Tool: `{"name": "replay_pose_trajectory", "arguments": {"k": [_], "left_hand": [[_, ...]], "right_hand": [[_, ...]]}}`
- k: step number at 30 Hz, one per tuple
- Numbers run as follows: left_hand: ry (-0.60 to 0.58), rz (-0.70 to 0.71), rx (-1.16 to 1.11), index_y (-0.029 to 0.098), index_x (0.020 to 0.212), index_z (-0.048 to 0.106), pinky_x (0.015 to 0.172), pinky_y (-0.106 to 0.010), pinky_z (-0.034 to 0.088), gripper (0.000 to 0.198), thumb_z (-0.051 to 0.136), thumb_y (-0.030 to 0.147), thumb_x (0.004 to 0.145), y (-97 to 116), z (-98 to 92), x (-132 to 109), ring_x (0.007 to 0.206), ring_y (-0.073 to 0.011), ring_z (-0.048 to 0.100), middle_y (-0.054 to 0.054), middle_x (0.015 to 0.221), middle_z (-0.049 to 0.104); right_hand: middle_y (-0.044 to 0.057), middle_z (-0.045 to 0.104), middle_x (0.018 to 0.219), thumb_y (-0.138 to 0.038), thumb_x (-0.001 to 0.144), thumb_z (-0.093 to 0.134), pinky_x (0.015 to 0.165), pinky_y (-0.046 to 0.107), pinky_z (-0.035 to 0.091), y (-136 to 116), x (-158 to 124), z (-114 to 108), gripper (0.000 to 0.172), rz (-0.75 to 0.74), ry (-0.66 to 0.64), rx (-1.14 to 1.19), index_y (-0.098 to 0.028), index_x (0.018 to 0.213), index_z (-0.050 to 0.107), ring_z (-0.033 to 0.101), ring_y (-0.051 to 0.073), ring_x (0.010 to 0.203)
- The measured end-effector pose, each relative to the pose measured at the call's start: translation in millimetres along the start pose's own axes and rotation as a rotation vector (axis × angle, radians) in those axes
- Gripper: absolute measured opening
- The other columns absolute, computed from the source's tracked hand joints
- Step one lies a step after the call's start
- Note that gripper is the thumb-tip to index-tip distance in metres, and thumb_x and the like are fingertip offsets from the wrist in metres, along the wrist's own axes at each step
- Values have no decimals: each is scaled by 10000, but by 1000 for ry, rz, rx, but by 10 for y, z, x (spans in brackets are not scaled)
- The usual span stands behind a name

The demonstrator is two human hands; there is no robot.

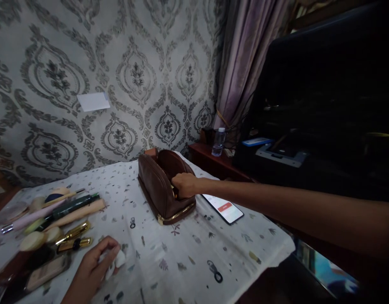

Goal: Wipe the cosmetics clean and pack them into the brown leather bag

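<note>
A brown makeup bag [153, 185] with a gold zipper stands unzipped on the patterned white cloth [169, 261]. My right hand [185, 185] reaches into its opening with the fingers curled. Something small and gold-coloured shows beside those fingers, but what they hold is hidden by the bag. Lower left, my left hand [94, 268] is closed on a crumpled white tissue [120, 258], just above the cloth. Near it lie gold-capped tubes [74, 245] and a rounded compact case [47, 272].
Brushes, a dark green tube [72, 205] and other cosmetics crowd the table's left side. A lit phone [226, 209] lies right of the bag, under my right forearm. Beyond the table, a water bottle [218, 142] stands on a dark red surface by the curtain [245, 55].
</note>
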State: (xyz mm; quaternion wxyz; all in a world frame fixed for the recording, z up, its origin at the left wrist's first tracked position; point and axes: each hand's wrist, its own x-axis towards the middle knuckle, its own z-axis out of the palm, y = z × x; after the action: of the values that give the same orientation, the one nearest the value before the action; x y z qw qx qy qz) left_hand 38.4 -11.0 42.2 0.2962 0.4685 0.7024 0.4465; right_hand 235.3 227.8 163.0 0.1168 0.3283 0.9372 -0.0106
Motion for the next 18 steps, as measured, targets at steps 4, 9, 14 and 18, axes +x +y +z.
{"name": "replay_pose_trajectory", "arguments": {"k": [4, 9, 14, 18], "left_hand": [[14, 33, 1, 212, 682, 587, 456, -209, 311, 437, 532, 621, 825, 5, 4, 6, 475, -126, 416, 33, 540, 542], [18, 66, 30, 218, 654, 593, 564, -227, 406, 434, 523, 605, 837, 43, -7, 0, 581, -156, 493, 20, 569, 548], [32, 17, 10, 226, 671, 598, 522, -220, 409, 445, 532, 643, 813, 56, 5, -27, 612, -166, 496, 13, 606, 531], [83, 7, -21, 235, 708, 627, 571, -217, 464, 423, 578, 649, 782, -50, 4, -1, 621, -160, 504, 22, 642, 545]], "right_hand": [[208, 727, 1077, -216, 693, 717, 785, 342, 545, -9, -2, -12, 423, 11, -20, -23, -87, 1096, 718, 688, 333, 1031], [185, 713, 1124, -223, 799, 659, 790, 310, 517, -62, -179, -169, 346, -50, 0, -43, -112, 1123, 703, 676, 303, 1057], [178, 732, 905, -366, 979, 455, 725, 332, 503, -24, -656, -217, 387, -152, -2, -74, -105, 930, 736, 704, 284, 888], [153, 694, 1060, -284, 878, 651, 829, 346, 512, 79, -952, 62, 291, -314, 128, -27, -106, 1108, 658, 637, 281, 1039]]}}
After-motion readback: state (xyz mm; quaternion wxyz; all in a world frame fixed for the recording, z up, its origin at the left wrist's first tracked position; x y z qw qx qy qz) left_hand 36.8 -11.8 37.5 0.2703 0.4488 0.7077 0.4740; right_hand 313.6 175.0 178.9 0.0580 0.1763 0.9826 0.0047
